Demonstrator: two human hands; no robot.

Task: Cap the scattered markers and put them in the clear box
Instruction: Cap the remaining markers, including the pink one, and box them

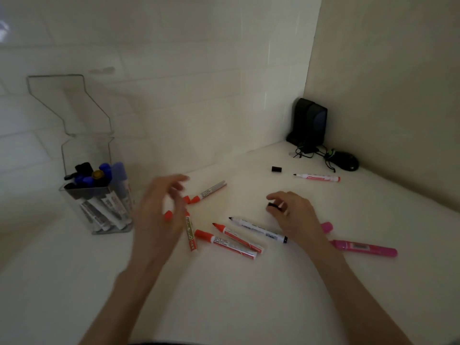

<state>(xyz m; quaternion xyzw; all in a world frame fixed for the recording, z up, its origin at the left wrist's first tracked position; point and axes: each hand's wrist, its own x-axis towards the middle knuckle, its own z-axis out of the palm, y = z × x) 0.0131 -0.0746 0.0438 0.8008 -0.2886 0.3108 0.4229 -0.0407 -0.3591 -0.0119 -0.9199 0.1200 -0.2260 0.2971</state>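
On the white tabletop (224, 295), the capping step is in hand. The right hand (296, 215) pinches a short black cap (272, 207) between thumb and fingertips, just above the uncapped black marker (258, 230), which lies flat with its dark tip bare and its rear end close under that wrist. The left hand (159, 210) is blurred, with its fingers loosely curled over a cluster of red markers. A small orange-red cap (168, 215) shows against it, but whether the hand holds that cap cannot be told.

The clear box (84, 150) stands upright well to the left, its hinged lid (69, 103) raised. It is already packed with black and blue markers standing on end. Out on the table lie an uncapped red marker (237, 237), a capped red marker (224, 244) touching it, a pink marker (363, 247) with its pink cap (327, 227) apart, and a far slim marker (316, 177) near a loose black cap (276, 169). About half the job looks undone.

The next move probably calls for a hand to steady the black marker, line the cap's open end up with the tip, and press along the barrel until it seats. The barrels are smooth, hard, round plastic with paper-like labels, so they are likely to roll when nudged. The cap is small and glossy, so a firm pinch suits it.
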